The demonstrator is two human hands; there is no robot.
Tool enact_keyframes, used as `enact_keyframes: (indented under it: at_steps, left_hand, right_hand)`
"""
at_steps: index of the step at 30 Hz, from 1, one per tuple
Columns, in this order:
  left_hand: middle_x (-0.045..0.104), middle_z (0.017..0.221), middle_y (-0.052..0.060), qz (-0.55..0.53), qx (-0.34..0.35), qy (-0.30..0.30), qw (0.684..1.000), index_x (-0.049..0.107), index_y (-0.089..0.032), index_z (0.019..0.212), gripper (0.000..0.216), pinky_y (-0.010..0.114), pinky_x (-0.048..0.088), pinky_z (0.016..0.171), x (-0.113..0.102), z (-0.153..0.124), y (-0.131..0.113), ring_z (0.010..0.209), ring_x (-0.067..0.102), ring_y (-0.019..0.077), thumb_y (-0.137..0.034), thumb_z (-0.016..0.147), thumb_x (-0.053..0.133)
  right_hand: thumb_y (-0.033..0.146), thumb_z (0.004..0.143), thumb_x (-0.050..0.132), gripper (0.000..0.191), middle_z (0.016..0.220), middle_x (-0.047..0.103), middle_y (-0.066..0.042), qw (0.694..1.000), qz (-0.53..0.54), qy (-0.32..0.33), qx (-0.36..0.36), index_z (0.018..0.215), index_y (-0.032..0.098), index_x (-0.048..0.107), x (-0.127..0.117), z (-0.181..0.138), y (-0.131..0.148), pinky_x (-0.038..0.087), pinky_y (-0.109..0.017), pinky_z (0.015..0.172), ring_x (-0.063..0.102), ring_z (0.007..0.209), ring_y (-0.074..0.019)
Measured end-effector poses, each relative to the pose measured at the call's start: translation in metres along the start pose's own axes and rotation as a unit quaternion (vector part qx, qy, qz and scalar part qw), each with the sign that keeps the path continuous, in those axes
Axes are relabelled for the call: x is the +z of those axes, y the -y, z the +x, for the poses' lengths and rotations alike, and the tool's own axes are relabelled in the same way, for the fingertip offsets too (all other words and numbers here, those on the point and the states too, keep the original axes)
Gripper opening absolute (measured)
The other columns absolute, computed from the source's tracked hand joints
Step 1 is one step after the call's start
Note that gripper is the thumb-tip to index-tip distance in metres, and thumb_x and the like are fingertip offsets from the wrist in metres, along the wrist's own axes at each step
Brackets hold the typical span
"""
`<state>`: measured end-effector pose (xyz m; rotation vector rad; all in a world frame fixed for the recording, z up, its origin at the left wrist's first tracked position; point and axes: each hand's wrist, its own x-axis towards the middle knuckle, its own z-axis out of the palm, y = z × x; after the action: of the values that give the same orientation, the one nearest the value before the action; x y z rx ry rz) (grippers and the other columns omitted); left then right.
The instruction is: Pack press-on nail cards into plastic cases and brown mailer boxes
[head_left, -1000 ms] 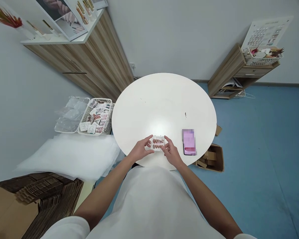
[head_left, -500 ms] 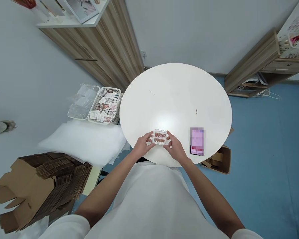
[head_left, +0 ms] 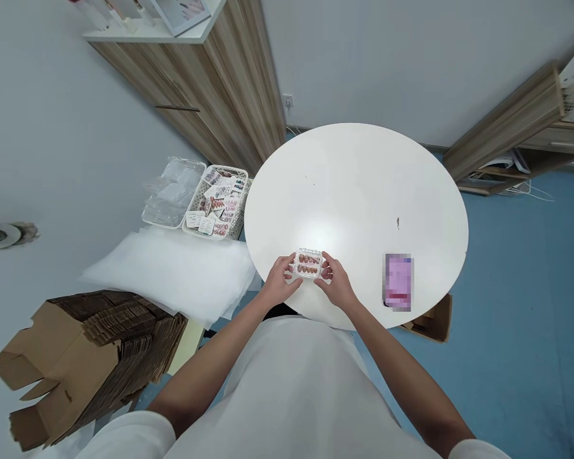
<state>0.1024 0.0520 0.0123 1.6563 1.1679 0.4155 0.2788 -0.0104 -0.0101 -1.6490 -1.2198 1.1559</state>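
Between my two hands, near the front edge of the white oval table (head_left: 363,172), is a small clear case of press-on nails (head_left: 309,263). Two rows of reddish-brown nails show inside it. My left hand (head_left: 281,282) grips the case's left end with thumb and fingers, and my right hand (head_left: 335,280) grips its right end. To the right on the table lies a phone (head_left: 398,282) with a blurred pink screen.
Left of the table stand a white basket of nail sets (head_left: 215,204) and a tray of clear plastic packs (head_left: 175,191). Nearer are white foam sheets (head_left: 172,271) and folded cardboard boxes (head_left: 90,357). A cardboard box (head_left: 433,319) sits on the floor under the table's right side.
The view has shifted, so the table and phone appear farther right. Both hands still hold the nail case in nearly the same pose.
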Motion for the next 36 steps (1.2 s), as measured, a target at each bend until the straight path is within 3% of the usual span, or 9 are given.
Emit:
enact_keyframes:
  at_steps: [10, 21, 28, 36]
  left_hand:
    - [0.046, 0.110, 0.007, -0.046, -0.050, -0.012, 0.998, 0.038, -0.025, 0.127, 0.055, 0.031, 0.046, 0.078, -0.064, 0.021, 0.046, 0.097, 0.049, 0.0167, -0.027, 0.075, 0.054]
    - [0.046, 0.122, 0.010, -0.046, -0.140, -0.040, 0.988, 0.043, -0.018, 0.124, 0.048, 0.032, 0.041, 0.086, -0.131, 0.093, 0.102, 0.107, 0.046, 0.0194, -0.025, 0.077, 0.046]
    - [0.043, 0.129, 0.009, -0.083, -0.148, -0.020, 0.985, 0.036, -0.019, 0.129, 0.047, 0.035, 0.037, 0.094, -0.138, 0.116, 0.117, 0.117, 0.041, 0.0206, -0.026, 0.082, 0.038]
    - [0.030, 0.139, 0.008, -0.096, -0.122, -0.015, 0.988, 0.022, -0.021, 0.135, 0.051, 0.038, 0.031, 0.101, -0.131, 0.106, 0.118, 0.127, 0.029, 0.0206, -0.026, 0.086, 0.033]
  right_hand:
    - [0.026, 0.074, 0.052, 0.056, 0.095, 0.047, -0.003, 0.999, -0.005, -0.018, 0.050, 0.128, 0.028, 0.034, 0.064, 0.053, 0.035, 0.049, -0.034, 0.072, 0.050, 0.074, -0.0130]
    - [0.022, 0.070, 0.052, 0.048, 0.098, 0.050, -0.003, 0.986, 0.055, -0.064, 0.143, 0.116, 0.022, 0.043, 0.144, 0.154, 0.030, 0.048, -0.031, 0.072, 0.053, 0.072, -0.0110]
    - [0.017, 0.071, 0.045, 0.045, 0.100, 0.052, -0.004, 0.981, 0.015, -0.106, 0.162, 0.116, 0.022, 0.044, 0.160, 0.181, 0.027, 0.047, -0.032, 0.077, 0.053, 0.076, -0.0124]
    - [0.020, 0.072, 0.048, 0.053, 0.112, 0.046, -0.008, 0.981, 0.004, -0.119, 0.153, 0.123, 0.022, 0.038, 0.166, 0.174, 0.026, 0.047, -0.033, 0.079, 0.050, 0.089, -0.0159]
